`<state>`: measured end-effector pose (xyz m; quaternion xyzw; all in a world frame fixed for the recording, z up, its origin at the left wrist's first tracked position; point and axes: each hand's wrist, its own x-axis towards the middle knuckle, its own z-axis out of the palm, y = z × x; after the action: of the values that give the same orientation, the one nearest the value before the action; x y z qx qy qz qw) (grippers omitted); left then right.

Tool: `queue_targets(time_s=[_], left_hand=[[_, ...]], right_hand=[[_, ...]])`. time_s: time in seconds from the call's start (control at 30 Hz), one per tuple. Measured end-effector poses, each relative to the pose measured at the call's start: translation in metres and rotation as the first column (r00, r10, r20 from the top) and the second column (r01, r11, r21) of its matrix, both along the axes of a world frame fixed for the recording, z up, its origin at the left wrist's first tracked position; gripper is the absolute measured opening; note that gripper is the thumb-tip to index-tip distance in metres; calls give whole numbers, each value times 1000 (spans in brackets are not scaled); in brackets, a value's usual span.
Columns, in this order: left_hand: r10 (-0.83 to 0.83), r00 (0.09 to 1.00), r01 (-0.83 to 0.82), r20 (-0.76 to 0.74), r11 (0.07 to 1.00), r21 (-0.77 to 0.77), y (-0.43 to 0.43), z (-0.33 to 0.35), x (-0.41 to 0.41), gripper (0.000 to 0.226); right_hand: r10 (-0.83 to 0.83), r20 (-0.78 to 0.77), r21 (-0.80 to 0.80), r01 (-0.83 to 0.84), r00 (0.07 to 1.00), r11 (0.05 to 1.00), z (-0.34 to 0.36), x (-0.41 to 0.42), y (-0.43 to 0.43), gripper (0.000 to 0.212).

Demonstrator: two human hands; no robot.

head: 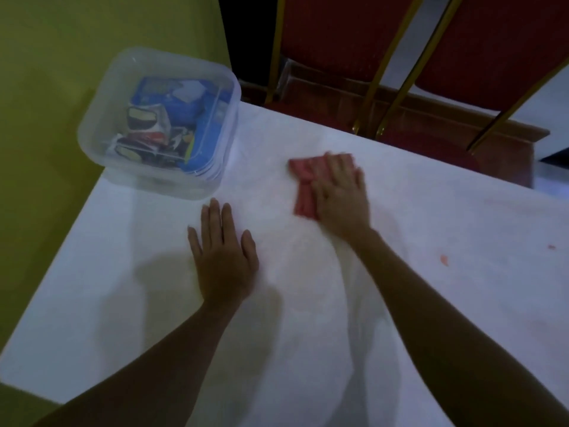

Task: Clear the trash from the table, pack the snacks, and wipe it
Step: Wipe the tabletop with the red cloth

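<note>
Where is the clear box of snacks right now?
In the head view, the clear box sits on the far left corner of the table, just beyond the left hand and left of the pink cloth.

One view only, from a camera worn on the person's head, facing forward and steeply down onto the desk (pixel 446 303) from its near edge. It sits close: both forearms enter from the bottom of the frame, and the left hand (pixel 223 257) and right hand (pixel 341 192) lie near the middle. The wide lens takes in the desk's far left corner, where a clear tub (pixel 101 124) stands, and red chairs (pixel 335 50) beyond the far edge
</note>
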<state>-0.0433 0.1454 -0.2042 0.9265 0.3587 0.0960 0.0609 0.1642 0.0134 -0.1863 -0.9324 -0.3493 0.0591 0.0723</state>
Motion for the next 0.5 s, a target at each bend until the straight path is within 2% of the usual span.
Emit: queue_targets(time_s=[0.1,0.13,0.17,0.2,0.27,0.3,0.33,0.4,0.5], left_hand=[[8,1000,-9,-13,1000,-28,-2,1,0,61],[9,1000,-10,-14,999,-33,-1,1,0,61],[12,1000,-12,-11,999,-35,-1,1,0,62],[15,1000,-15,-9,999,-38,-1,2,0,62],[18,999,-20,-33,998,-51,-1,2,-1,63],[22,998,-25,-53,998,-56,0,3,0,63],[28,998,-31,-63,998,-57,0,3,0,63],[29,998,-32,-50,998,-57,1,3,0,63],[21,1000,-22,-20,998,-53,1,2,0,63]], right_hand=[[-394,-51,17,395,918,918,1,55,17,53],[-449,-55,16,451,892,892,3,55,34,53],[-432,-52,28,434,900,901,5,46,54,52],[-334,-52,54,337,941,940,8,30,74,50],[48,-13,57,-48,999,997,10,-11,103,51],[217,2,17,-217,976,976,11,-29,110,57],[320,4,-23,-320,947,947,11,-33,111,60],[327,9,11,-327,945,945,9,-7,102,54],[118,73,68,-123,990,990,-6,51,69,52]])
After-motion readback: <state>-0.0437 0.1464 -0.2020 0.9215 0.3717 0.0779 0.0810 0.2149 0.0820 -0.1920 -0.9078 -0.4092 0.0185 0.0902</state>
